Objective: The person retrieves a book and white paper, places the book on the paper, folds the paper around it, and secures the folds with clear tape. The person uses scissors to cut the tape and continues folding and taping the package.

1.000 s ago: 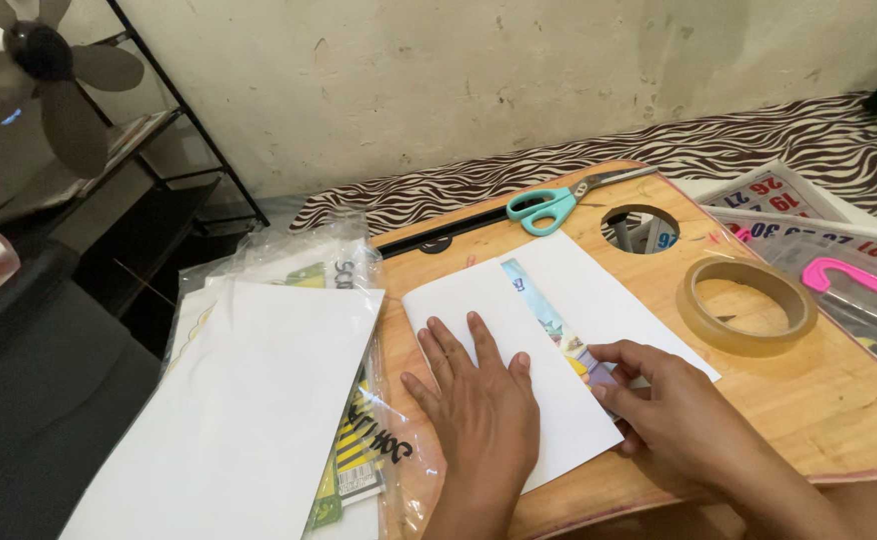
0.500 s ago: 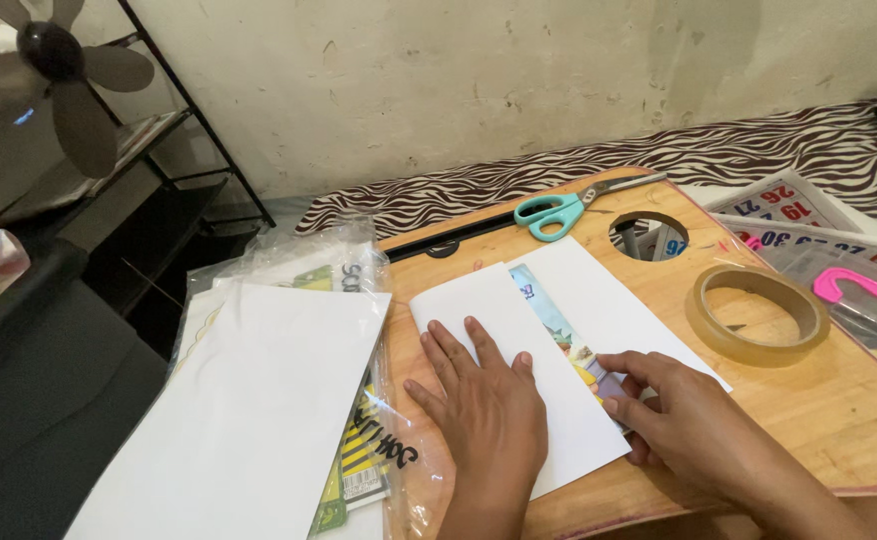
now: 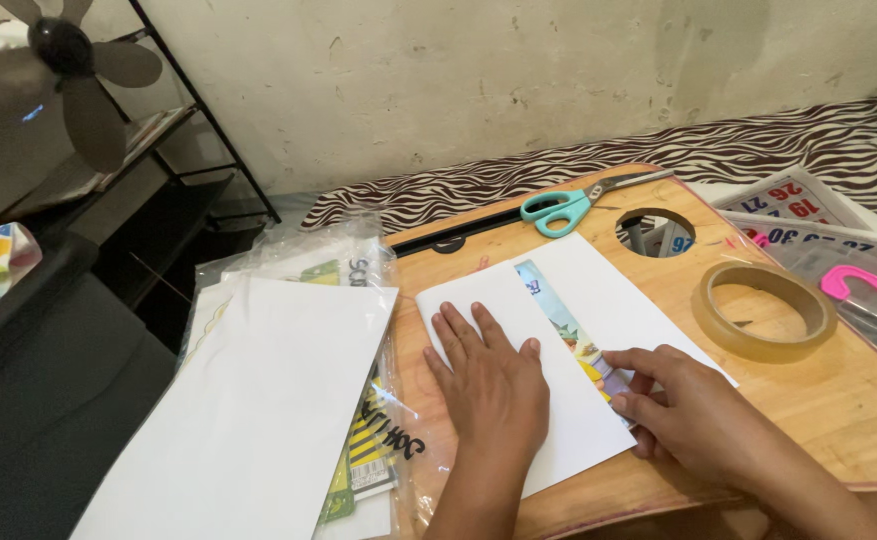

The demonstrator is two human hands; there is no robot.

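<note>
Left hand flat, open on white paper — right hand pinching its edge.

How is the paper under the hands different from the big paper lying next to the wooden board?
The folded paper lies on the wooden board, while the big sheet rests on plastic packets beside it. The folded paper shows a colourful strip between its flaps; the big sheet is blank. The left hand presses flat on the folded paper and the right hand touches its edge; nothing touches the big sheet. Both are white.
</note>
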